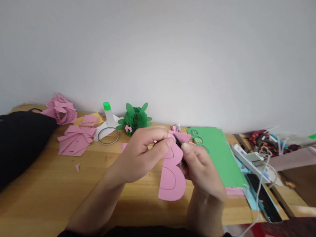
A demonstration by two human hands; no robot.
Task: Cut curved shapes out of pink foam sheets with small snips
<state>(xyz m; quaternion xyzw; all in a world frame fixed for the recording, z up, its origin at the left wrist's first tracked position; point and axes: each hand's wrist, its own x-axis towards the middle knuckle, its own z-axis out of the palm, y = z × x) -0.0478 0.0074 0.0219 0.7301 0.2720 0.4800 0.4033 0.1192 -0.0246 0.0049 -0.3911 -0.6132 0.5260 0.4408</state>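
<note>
My left hand pinches the top of a pink paper strip that has curved pencil lines drawn on it and hangs over the wooden table. Close on its right, my right hand is closed around a small dark tool, whose tip meets the paper's upper edge. What kind of tool it is stays hidden by my fingers.
A green paper sheet lies right of my hands. At the back stand a green paper cactus, a glue bottle, a metal ring and pink paper scraps. A black bag lies left, a phone and clutter right.
</note>
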